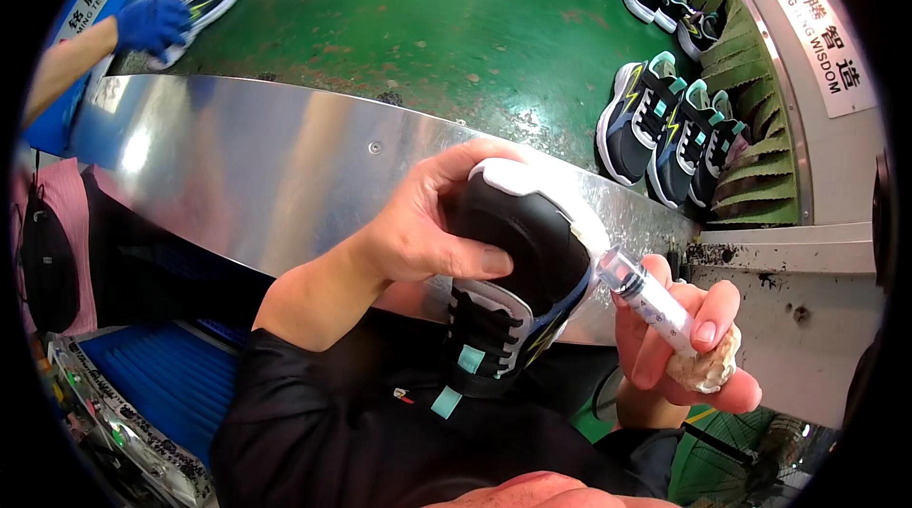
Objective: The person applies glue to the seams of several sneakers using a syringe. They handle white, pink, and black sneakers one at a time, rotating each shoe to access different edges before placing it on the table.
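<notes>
In front of me my left hand (427, 223) is closed around the toe end of a black sneaker (518, 237) with a white sole and turquoise lace tabs. The toe points away from me, and my thumb presses on the upper. My right hand (674, 337) grips a clear plastic syringe (655, 309) with whitish contents. Its front end is at the seam between upper and sole on the shoe's right side; whether it touches I cannot tell. An off-white, crumpled wad (708, 366) sits at the syringe's back end, against my fingers.
A steel ledge (285, 147) edges the green conveyor belt (380, 24). Similar sneakers (655, 123) stand at right by a green strip curtain (760, 119). At far left, a co-worker's blue-gloved hand (152, 26) touches another sneaker (218, 0). A blue ribbed crate (152, 385) is lower left.
</notes>
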The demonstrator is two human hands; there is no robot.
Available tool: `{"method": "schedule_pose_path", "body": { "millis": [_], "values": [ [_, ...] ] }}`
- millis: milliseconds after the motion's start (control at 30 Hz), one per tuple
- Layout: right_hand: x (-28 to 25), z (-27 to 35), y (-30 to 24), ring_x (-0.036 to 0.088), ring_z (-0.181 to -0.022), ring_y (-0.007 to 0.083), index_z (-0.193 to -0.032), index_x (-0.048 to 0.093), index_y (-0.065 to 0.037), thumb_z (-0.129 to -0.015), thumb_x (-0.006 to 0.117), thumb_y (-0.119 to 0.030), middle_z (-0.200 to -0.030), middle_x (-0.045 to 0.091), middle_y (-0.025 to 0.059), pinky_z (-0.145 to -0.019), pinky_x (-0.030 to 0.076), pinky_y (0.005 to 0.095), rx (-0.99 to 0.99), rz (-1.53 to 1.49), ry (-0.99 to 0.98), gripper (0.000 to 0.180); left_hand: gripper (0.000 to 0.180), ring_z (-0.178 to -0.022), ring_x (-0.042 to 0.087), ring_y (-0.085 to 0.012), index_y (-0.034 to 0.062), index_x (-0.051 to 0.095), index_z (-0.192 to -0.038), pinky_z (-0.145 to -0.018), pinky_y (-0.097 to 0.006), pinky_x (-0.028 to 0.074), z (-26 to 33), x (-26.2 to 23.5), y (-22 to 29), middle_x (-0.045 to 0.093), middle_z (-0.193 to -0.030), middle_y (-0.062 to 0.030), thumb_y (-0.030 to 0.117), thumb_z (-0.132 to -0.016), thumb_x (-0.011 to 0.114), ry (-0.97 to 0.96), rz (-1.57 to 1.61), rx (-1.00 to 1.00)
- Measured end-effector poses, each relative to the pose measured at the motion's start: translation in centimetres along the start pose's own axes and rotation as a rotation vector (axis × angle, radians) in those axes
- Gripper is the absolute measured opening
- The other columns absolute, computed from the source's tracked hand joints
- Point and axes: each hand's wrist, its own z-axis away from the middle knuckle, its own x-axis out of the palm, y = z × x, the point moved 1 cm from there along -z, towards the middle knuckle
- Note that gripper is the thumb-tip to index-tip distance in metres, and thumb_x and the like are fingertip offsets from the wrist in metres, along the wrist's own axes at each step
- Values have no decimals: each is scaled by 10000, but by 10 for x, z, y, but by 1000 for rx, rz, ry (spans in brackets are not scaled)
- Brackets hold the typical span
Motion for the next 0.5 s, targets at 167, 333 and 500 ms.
{"method": "schedule_pose_path", "body": {
  "millis": [167, 333, 500],
  "values": [
    [4, -1, -1, 443, -921, 226, -1030, 496, -172, -814, 547, -634, -615, 617, 34, -944, 281, 408, 40, 51, 34, 513, 684, -1049, 571, -199, 46, 531, -1168, -908, -348, 456, 3, 3, 2, 600, -1096, -101, 62, -554, 832, -4, 25, -21],
    [8, -1, -5, 424, -850, 216, -1020, 495, -173, -818, 540, -634, -591, 598, 20, -929, 297, 413, 95, 102, 76, 505, 673, -1047, 571, -200, 45, 531, -1162, -908, -350, 453, 4, 3, 1, 600, -1093, -100, 66, -558, 829, -16, 30, -22],
    [6, -4, -6, 415, -834, 209, -1023, 494, -180, -818, 543, -632, -579, 587, 8, -915, 306, 403, 101, 119, 55, 498, 679, -1046, 575, -205, 44, 525, -1168, -903, -349, 458, 4, 3, 4, 602, -1087, -99, 75, -559, 823, 4, 1, -20]
  ]
}}
